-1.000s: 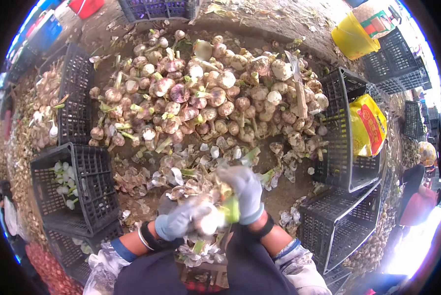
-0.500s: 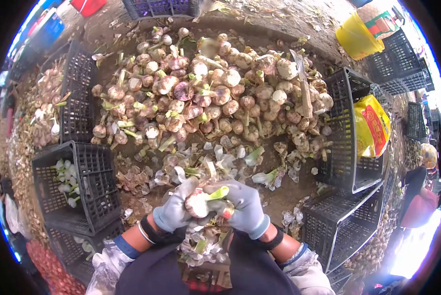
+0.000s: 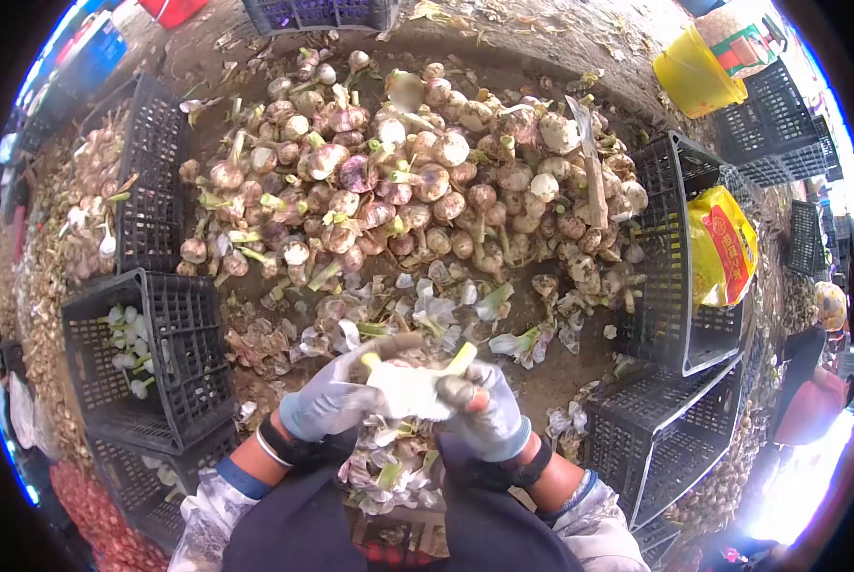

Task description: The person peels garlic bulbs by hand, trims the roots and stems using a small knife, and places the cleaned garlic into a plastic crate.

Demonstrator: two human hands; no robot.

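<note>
Between my gloved hands is a garlic bulb (image 3: 403,391), bright white and smeared by motion, with a green stem stub (image 3: 462,358) at its right end. My left hand (image 3: 334,396) is curled round the bulb's left side. On the right side, my right hand (image 3: 487,410) pinches the white outer skin near the stem with thumb and fingers. Peeled skins (image 3: 389,467) lie below in front of my lap. Just beyond my hands, more loose skins (image 3: 427,305) are scattered at the foot of a large heap of unpeeled garlic (image 3: 389,181).
At left a black crate (image 3: 193,357) holds several white peeled bulbs (image 3: 130,343). To the right stand black crates (image 3: 660,267), one with a yellow bag (image 3: 722,246). A wooden-handled blade (image 3: 591,176) rests on the heap. A yellow bucket (image 3: 699,71) is at far right.
My hands have moved apart, and the purplish bulb with its skin on now shows as a wide white shape between them. My left fingers have opened wider around it.
</note>
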